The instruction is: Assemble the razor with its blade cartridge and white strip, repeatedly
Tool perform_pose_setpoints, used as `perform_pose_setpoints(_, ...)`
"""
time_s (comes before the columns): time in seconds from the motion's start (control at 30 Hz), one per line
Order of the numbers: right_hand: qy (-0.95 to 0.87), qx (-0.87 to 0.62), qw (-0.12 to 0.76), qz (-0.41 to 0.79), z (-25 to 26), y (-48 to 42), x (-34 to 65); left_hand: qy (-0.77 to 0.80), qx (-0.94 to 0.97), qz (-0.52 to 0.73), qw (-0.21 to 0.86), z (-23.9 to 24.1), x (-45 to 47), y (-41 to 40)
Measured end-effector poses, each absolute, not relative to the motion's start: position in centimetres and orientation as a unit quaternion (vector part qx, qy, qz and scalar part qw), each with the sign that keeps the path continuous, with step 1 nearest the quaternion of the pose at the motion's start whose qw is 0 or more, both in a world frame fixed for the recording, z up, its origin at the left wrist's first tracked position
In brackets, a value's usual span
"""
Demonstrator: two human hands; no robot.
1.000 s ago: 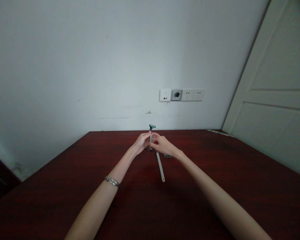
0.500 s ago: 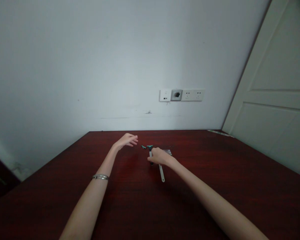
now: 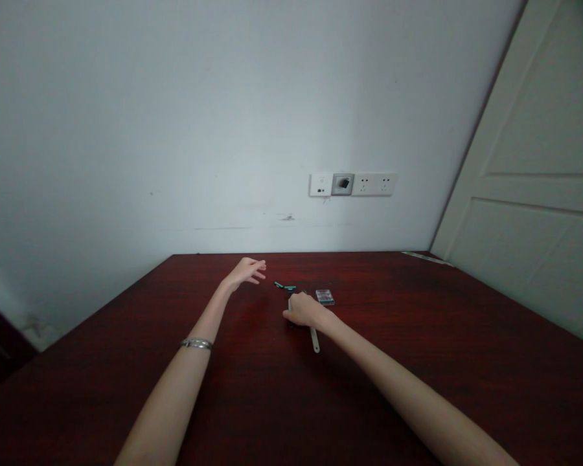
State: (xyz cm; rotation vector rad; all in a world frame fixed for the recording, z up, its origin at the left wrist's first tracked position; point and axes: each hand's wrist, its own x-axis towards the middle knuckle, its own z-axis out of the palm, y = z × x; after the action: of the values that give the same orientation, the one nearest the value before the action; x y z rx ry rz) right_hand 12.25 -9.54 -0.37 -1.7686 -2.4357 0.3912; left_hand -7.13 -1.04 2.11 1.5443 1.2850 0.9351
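Observation:
My right hand is closed around the handle of a razor, low over the table. The razor's green-and-black head points away from me, and most of its handle is hidden by my fingers. Just left of that head lies a small green-and-black razor cartridge. A pale flat handle with a hole in its end sticks out from beneath my right hand; its other end is covered. Held in the air to the left, my left hand has its fingers apart and touches nothing.
A small clear plastic case with green-edged contents lies right of my right hand. The dark red table meets a white wall with sockets. A pale panelled door stands at the right, near a thin strip.
My right hand has moved slightly toward me and left with the razor, leaving the clear case in fuller view. The razor's head sits slightly lower, closer to the loose cartridge. My left hand has barely shifted.

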Motion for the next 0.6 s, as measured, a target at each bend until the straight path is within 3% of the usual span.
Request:
perform_pose_setpoints(0.2, -0.814, -0.569, 0.041, 0.110, -0.55, -9.35, 12.18, 0.536, 0.633, 0.347, 0.437, 2.18, -6.81, -1.40)
perform_pose_setpoints(0.4, -0.801, -0.559, 0.021, 0.212, -0.01, -9.49, 12.47, 0.543, 0.642, 0.332, 0.428, 2.29, -6.61, -1.75)
perform_pose_setpoints(0.6, -0.805, -0.547, 0.036, 0.225, 0.12, -9.72, 12.60, 0.538, 0.644, 0.331, 0.431, 1.83, -6.74, -1.55)
